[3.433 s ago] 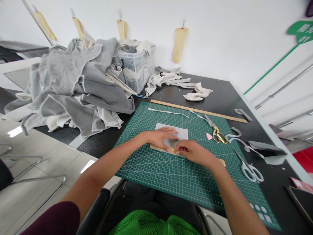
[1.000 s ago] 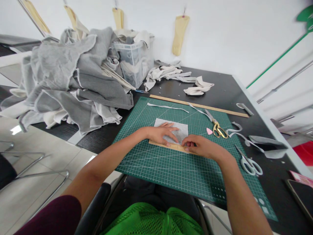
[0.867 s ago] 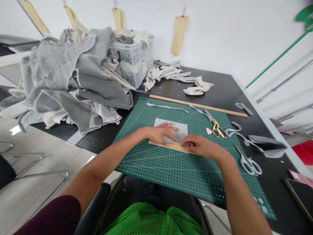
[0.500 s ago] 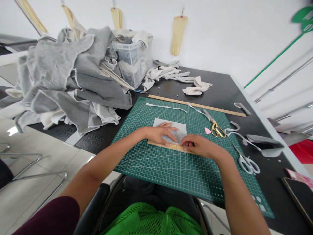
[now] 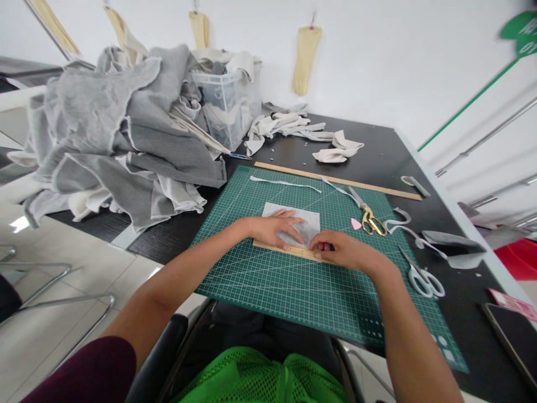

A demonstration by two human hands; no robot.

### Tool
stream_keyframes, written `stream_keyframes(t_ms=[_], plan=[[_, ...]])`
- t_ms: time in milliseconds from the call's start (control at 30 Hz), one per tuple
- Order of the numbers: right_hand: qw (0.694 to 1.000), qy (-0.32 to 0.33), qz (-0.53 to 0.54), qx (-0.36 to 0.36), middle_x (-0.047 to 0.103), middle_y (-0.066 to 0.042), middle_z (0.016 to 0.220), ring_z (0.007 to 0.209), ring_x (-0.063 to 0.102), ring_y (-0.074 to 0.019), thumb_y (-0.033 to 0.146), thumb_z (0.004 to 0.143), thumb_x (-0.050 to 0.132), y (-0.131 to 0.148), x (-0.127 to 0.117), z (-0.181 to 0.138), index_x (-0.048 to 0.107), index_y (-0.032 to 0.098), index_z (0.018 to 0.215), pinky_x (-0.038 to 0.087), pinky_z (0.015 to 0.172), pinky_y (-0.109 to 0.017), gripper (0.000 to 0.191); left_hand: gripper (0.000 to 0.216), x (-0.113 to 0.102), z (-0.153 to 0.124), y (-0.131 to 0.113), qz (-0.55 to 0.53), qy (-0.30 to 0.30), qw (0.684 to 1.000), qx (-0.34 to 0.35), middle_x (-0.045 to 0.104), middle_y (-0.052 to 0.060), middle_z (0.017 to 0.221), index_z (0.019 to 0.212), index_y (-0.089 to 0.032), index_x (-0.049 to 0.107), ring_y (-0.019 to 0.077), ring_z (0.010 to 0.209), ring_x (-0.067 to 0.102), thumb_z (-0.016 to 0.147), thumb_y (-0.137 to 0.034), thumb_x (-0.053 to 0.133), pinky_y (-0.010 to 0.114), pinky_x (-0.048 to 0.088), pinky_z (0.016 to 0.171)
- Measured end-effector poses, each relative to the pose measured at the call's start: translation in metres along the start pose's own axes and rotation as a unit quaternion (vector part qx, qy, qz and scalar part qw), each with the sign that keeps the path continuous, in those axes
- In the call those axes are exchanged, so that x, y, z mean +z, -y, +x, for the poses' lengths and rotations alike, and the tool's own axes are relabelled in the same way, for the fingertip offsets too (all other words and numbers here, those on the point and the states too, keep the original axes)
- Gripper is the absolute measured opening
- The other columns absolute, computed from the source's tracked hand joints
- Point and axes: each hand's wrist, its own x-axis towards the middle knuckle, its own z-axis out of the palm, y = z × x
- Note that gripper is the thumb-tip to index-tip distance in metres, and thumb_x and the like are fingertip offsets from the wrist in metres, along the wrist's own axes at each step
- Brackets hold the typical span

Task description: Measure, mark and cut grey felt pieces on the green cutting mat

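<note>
- Where the green cutting mat (image 5: pixel 293 291) covers the near part of the dark worktop (image 5: pixel 377 151), both forearms reach in over it.
- The right hand (image 5: pixel 342 250) rests on a short wooden ruler (image 5: pixel 289 250), its fingers curled with the tips bunched at the ruler's far edge; whether they pinch anything cannot be told.
- The left hand (image 5: pixel 274 229) lies flat, fingers spread, pressing a grey fabric piece (image 5: pixel 308 219) against the mat, just behind the ruler.
- White scissors (image 5: pixel 423 279) lie right of the mat, and gold scissors (image 5: pixel 371 219) lie on it.
- A long wooden ruler (image 5: pixel 335 180) runs along the mat's far edge.
- A heap of grey cloth (image 5: pixel 126 129) and a clear bin (image 5: pixel 226 106) stand far left.
</note>
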Motion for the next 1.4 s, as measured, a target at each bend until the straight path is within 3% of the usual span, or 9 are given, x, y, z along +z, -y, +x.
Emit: stream_keyframes(t_ms=[267,400,500,600,667,867,1033,1400], plan=[[0.998,-0.029,-0.029,0.049,0.064,-0.001,0.081,0.074,0.057,-0.0195,0.031,0.074,0.076,0.006,0.004,0.001,0.071,0.023,0.094,0.042,0.064,-0.028,0.022,0.045,-0.001,-0.001,0.0,-0.005,-0.007,1.0,0.008,0.015,-0.007,0.167,0.13,-0.039,0.063,0.0317,0.154,-0.005,0.086,-0.041,0.07,0.054,-0.003,0.123],[0.996,-0.042,-0.038,0.067,0.064,-0.001,0.08,0.071,0.056,-0.0183,0.023,0.076,0.072,0.009,0.007,0.002,0.069,0.022,0.087,0.039,0.061,-0.027,0.011,0.038,0.001,0.0,0.001,-0.003,-0.045,0.999,0.008,0.03,-0.003,0.162,0.128,-0.035,0.065,0.0279,0.155,0.009,0.091,-0.044,0.064,0.051,0.008,0.124],[0.995,-0.045,-0.038,0.076,0.065,-0.001,0.079,0.07,0.057,-0.0179,0.021,0.076,0.071,0.009,0.008,0.001,0.067,0.021,0.085,0.037,0.059,-0.026,0.009,0.035,0.002,0.001,0.003,0.007,-0.163,0.986,-0.027,0.046,0.008,0.152,0.126,-0.025,0.066,0.0223,0.143,0.038,0.095,-0.04,0.058,0.04,0.029,0.119],[0.994,-0.044,-0.049,0.089,0.066,0.0,0.077,0.068,0.057,-0.0173,0.021,0.076,0.071,0.01,0.008,0.0,0.066,0.022,0.087,0.035,0.057,-0.026,0.013,0.04,0.0,0.001,0.007,0.058,-0.271,0.957,-0.087,0.049,0.008,0.147,0.128,-0.024,0.064,0.0245,0.138,0.041,0.092,-0.04,0.063,0.041,0.035,0.115],[0.993,-0.044,-0.062,0.092,0.065,0.001,0.075,0.067,0.056,-0.017,0.02,0.077,0.069,0.01,0.008,-0.001,0.065,0.022,0.088,0.033,0.057,-0.027,0.011,0.045,-0.003,0.0,0.012,0.09,-0.297,0.942,-0.126,0.051,0.009,0.142,0.13,-0.022,0.062,0.0264,0.135,0.042,0.09,-0.041,0.065,0.042,0.037,0.114],[0.992,-0.053,-0.075,0.091,0.063,0.0,0.076,0.069,0.056,-0.0165,0.019,0.078,0.069,0.013,0.008,-0.002,0.063,0.02,0.083,0.033,0.057,-0.026,0.007,0.048,-0.007,-0.003,0.024,0.122,-0.291,0.934,-0.168,0.058,0.009,0.126,0.127,-0.019,0.061,0.0273,0.12,0.049,0.088,-0.047,0.066,0.042,0.041,0.106],[0.991,-0.058,-0.071,0.094,0.064,0.0,0.08,0.071,0.056,-0.0156,0.017,0.076,0.069,0.01,0.008,0.0,0.063,0.02,0.084,0.034,0.06,-0.025,0.01,0.036,-0.004,-0.001,0.025,0.125,-0.308,0.929,-0.165,0.06,0.005,0.116,0.115,-0.022,0.066,0.0243,0.112,0.052,0.085,-0.044,0.071,0.04,0.044,0.1],[0.991,-0.068,-0.07,0.089,0.065,0.0,0.084,0.073,0.056,-0.0159,0.017,0.077,0.069,0.006,0.012,0.001,0.063,0.02,0.085,0.035,0.061,-0.025,0.011,0.035,-0.002,0.0,0.029,0.122,-0.305,0.932,-0.153,0.059,0.005,0.116,0.116,-0.025,0.064,0.025,0.114,0.051,0.086,-0.042,0.07,0.04,0.042,0.101]])
